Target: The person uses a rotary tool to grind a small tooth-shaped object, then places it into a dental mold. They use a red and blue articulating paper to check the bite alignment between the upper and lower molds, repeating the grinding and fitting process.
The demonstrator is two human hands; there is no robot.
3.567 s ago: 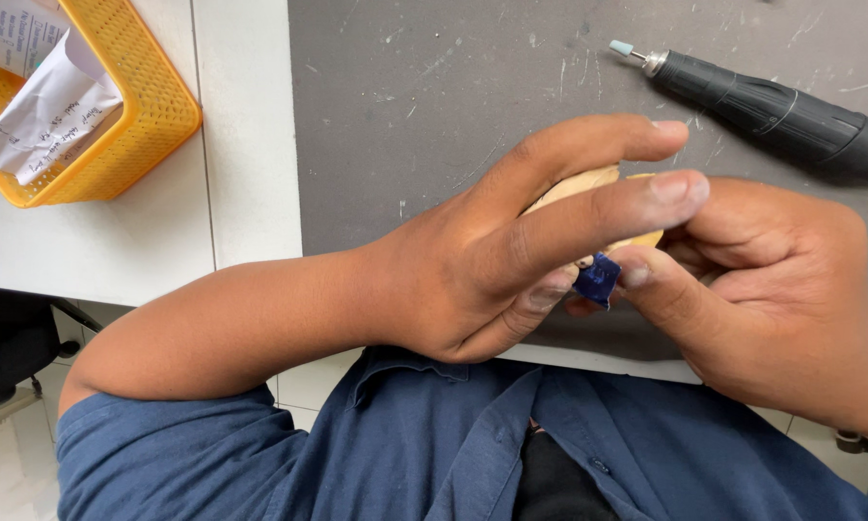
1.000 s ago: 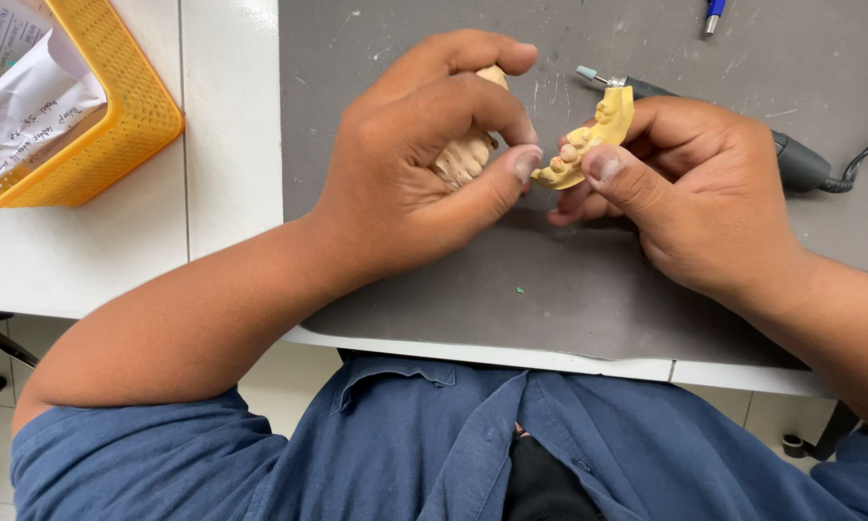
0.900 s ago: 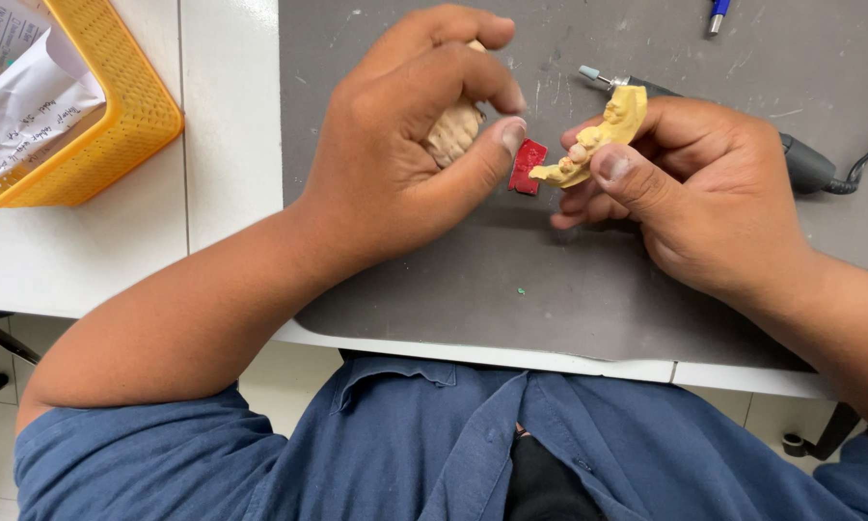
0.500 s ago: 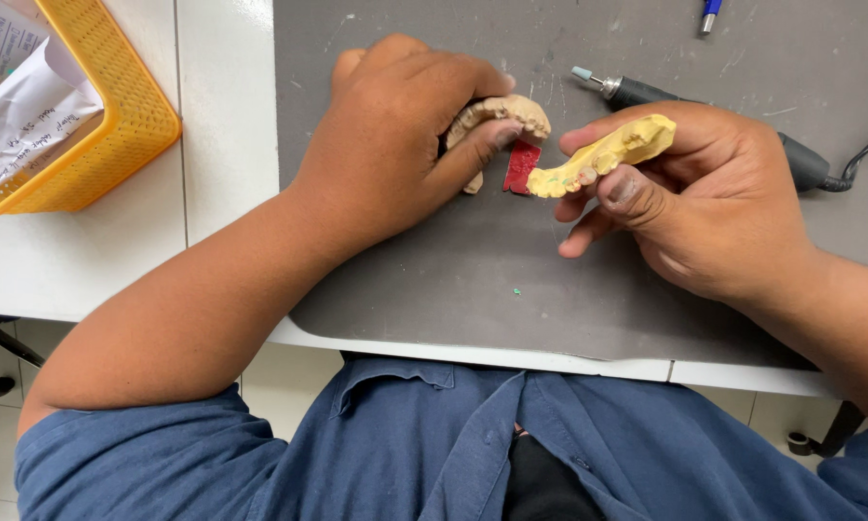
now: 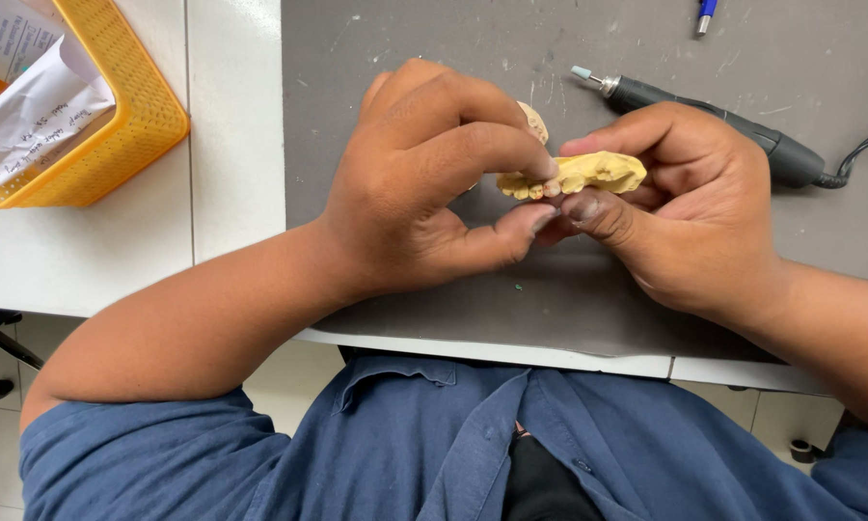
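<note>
Both hands up over the grey mat (image 5: pixel 405 58), meeting mid-frame. R hand (image 5: pixel 690 207) pinches a yellow dental cast (image 5: pixel 588 172) btwn thumb and fingers, teeth side facing down-left. L hand (image 5: pixel 424 188) curls in from the left, index tip and thumb pressed at the cast's left end, touching it. A second, paler cast piece (image 5: pixel 533 121) peeks out behind the L fingers, mostly hidden. Just behind the R hand lies a black rotary handpiece (image 5: pixel 714 116), pale bur tip pointing left, cable trailing off right. Far left on the white table (image 5: pixel 231 193): yellow basket (image 5: pixel 140 121) w/ paper slips (image 5: pixel 34 106). Blue pen tip (image 5: pixel 705 14) at top edge.
</note>
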